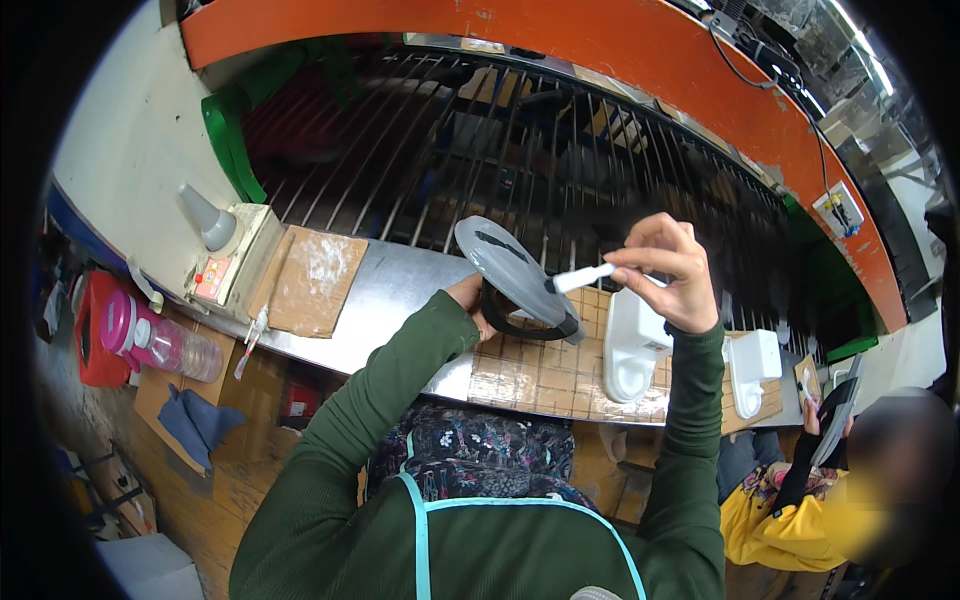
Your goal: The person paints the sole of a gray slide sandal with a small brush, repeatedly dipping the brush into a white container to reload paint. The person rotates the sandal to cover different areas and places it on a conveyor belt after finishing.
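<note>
My left hand (470, 303) grips a grey oval panel (510, 268) from behind and below; most of its fingers are hidden by it. The panel is tilted up, with black patches on its face and a black band along its lower rim. My right hand (668, 268) pinches a slim white stick-like tool (584, 277) between thumb and fingers. The tool's wider end touches or nearly touches the right edge of the panel; I cannot tell which. Below my right hand stands a white toilet-shaped piece (628, 345) on the bench.
A metal bench (400, 300) carries brown grid-marked cardboard (525, 385), a white-smeared board (318, 285) and a control box (240, 260) with a grey cone. Beyond run metal rods (400, 150) under an orange beam (480, 22). At right, a person in yellow (790, 520) works near another white piece (752, 370).
</note>
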The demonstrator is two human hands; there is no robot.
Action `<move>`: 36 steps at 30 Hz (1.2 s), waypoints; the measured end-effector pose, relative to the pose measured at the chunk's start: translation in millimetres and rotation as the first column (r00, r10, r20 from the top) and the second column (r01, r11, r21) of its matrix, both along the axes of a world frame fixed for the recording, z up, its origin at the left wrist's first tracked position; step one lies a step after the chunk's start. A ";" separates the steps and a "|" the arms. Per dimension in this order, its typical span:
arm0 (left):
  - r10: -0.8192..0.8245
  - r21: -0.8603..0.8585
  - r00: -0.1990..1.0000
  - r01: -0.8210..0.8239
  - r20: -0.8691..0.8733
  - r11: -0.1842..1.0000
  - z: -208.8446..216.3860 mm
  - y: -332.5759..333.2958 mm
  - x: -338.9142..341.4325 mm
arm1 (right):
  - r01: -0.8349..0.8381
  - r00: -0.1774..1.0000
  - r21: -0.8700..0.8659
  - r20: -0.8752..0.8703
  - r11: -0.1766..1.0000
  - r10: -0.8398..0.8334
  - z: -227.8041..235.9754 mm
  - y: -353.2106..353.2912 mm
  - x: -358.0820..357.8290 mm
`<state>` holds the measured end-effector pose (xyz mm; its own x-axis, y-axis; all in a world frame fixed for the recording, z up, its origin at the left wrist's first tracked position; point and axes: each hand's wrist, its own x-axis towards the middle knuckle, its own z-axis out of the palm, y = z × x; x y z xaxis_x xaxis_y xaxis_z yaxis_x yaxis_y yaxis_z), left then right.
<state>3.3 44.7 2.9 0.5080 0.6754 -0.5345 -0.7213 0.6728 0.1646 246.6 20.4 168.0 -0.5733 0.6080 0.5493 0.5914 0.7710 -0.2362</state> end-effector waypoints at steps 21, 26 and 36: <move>-0.009 0.084 0.993 0.019 -0.119 0.996 6.0 -5.1 11.1 | -0.090 0.995 0.072 0.040 0.993 0.088 3.1 7.7 -21.2; -0.037 0.094 0.998 0.042 -0.053 0.995 7.2 -6.5 8.5 | -0.087 0.995 0.076 0.049 0.993 0.083 0.3 6.1 -17.0; -0.043 0.086 0.996 0.036 0.078 0.996 0.7 -5.3 2.0 | -0.082 0.996 0.060 0.046 0.995 0.079 -7.4 3.9 -11.3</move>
